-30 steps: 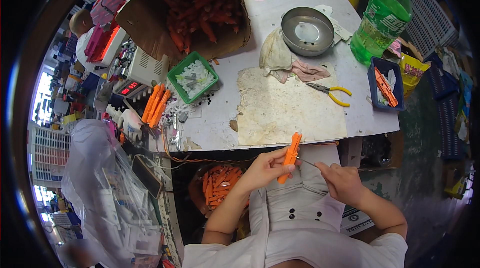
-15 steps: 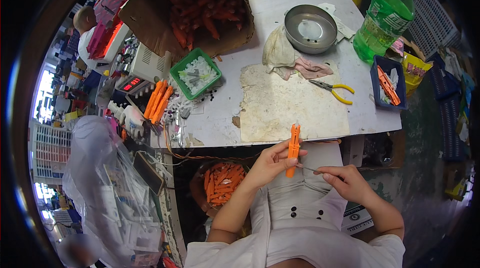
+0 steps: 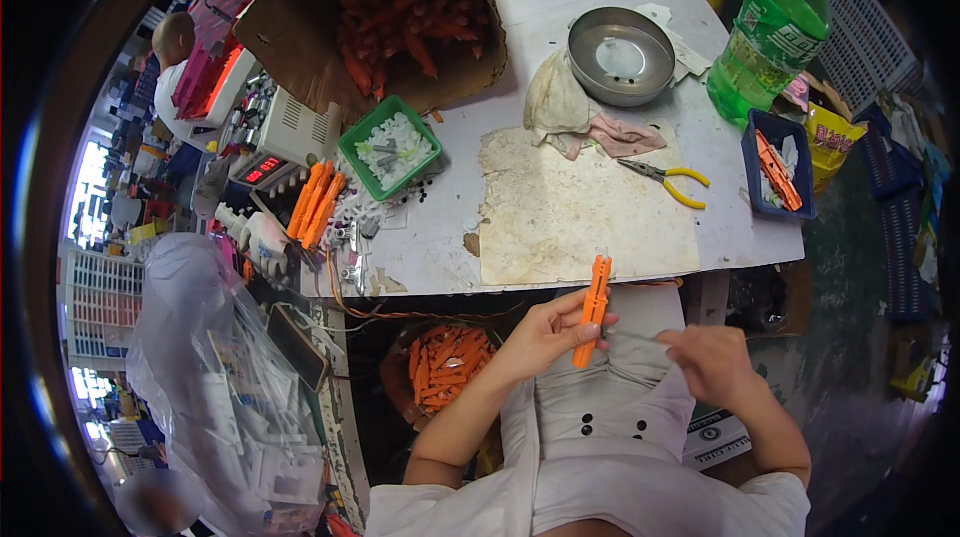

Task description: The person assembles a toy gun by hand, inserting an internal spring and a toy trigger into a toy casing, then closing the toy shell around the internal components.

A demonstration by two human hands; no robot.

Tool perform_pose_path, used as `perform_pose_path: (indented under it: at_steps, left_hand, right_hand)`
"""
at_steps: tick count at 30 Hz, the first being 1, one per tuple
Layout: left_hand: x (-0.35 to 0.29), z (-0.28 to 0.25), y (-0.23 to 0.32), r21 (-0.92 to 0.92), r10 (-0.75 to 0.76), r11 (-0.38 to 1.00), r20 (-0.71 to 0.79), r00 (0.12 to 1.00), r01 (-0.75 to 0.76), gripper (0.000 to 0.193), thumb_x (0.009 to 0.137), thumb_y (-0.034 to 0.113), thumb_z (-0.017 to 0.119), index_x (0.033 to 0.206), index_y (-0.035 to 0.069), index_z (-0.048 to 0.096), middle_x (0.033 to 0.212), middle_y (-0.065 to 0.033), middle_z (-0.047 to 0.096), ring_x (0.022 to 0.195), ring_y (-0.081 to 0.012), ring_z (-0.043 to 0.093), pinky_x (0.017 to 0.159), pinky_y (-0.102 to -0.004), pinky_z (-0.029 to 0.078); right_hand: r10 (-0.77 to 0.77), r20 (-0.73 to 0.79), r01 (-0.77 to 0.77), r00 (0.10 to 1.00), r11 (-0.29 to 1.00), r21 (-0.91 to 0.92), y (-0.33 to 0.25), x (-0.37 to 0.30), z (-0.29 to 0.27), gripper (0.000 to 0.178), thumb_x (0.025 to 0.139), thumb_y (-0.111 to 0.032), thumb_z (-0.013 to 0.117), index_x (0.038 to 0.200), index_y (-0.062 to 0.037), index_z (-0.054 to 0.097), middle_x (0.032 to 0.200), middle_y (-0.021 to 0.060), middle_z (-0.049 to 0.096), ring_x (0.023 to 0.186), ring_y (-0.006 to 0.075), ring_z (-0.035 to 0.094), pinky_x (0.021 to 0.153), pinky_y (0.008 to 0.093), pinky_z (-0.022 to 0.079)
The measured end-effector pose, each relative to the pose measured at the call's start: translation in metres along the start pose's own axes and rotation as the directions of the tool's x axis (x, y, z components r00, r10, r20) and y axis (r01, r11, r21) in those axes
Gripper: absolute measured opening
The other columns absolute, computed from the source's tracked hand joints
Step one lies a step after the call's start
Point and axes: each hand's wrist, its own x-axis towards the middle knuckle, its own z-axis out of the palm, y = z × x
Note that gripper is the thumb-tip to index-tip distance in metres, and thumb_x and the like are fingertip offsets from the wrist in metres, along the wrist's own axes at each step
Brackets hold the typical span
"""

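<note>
Far left, below the worktop [image 3: 440,237]: a clear plastic bag [image 3: 215,377] slumps on the floor. Beside it, under the worktop edge, a basket of orange parts [image 3: 445,367] stands well filled, which suggests that a good share of the pieces is already handled.

On the worktop, left: a short row of orange pieces [image 3: 315,202] lies next to a small device with a red display [image 3: 275,152]. A green tray [image 3: 390,149] holds white fittings. Behind it an open cardboard box [image 3: 400,17] is heaped with many more orange pieces, so by the look of it much work is left.

Centre: a worn paper mat [image 3: 580,207] covers the working area; a crumpled cloth [image 3: 570,112] and a metal bowl [image 3: 620,55] lie beyond it. Yellow-handled pliers [image 3: 665,179] rest unused at the mat's right edge.

Front centre, over the person's lap: the left hand [image 3: 545,332] has its grip closed around an orange plastic piece [image 3: 594,309], held upright just off the worktop edge. The right hand [image 3: 710,362], just beside it, is pinched on the end of a thin wire [image 3: 635,337] that runs toward the piece; the present piece appears to be mid-assembly.

Right: a blue bin [image 3: 775,162] with a few orange parts, and a green bottle [image 3: 770,32] at the far corner.
</note>
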Motion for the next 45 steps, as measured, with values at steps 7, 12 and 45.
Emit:
perform_pose_path:
  at_steps: [7,12,45]
  left_hand:
    - [0.011,0.017,0.003,-0.027,-0.179,0.979,0.361,0.915,0.202,0.049,0.094,0.015,0.055,0.137,-0.001,0.038,0.112,-0.0159,0.062,0.106,-0.0181,0.060,0.085,-0.0308,0.051]
    - [0.005,0.000,-0.009,0.129,0.156,0.978,0.068,0.986,-0.163,0.045,0.092,0.015,0.058,0.133,0.000,0.046,0.119,-0.0133,0.061,0.109,-0.0227,0.059,0.095,-0.0341,0.045]
    - [0.004,-0.007,0.008,0.580,0.607,0.654,-0.020,0.795,-0.485,0.037,0.093,0.023,0.055,0.122,-0.001,0.054,0.102,-0.0138,0.061,0.091,-0.0233,0.059,0.083,-0.0297,0.045]
  right_hand:
    - [0.598,0.070,-0.376,0.799,0.405,0.833,0.012,0.044,0.020,0.021,0.083,-0.017,0.066,0.098,-0.0035,0.060,0.063,-0.0031,0.046,0.049,0.0030,0.039,0.043,0.0195,0.032]
    - [0.607,0.314,-0.218,0.730,-0.228,0.949,0.017,0.044,0.049,0.020,0.094,-0.023,0.056,0.095,-0.0035,0.059,0.061,-0.0042,0.046,0.040,0.0008,0.028,0.038,0.0179,0.026]
    - [0.185,-0.414,-0.205,0.891,0.979,-0.003,-0.029,0.038,0.004,0.032,0.074,-0.002,0.071,0.105,-0.0108,0.070,0.057,0.0039,0.048,0.046,0.0166,0.047,0.045,0.0283,0.037]
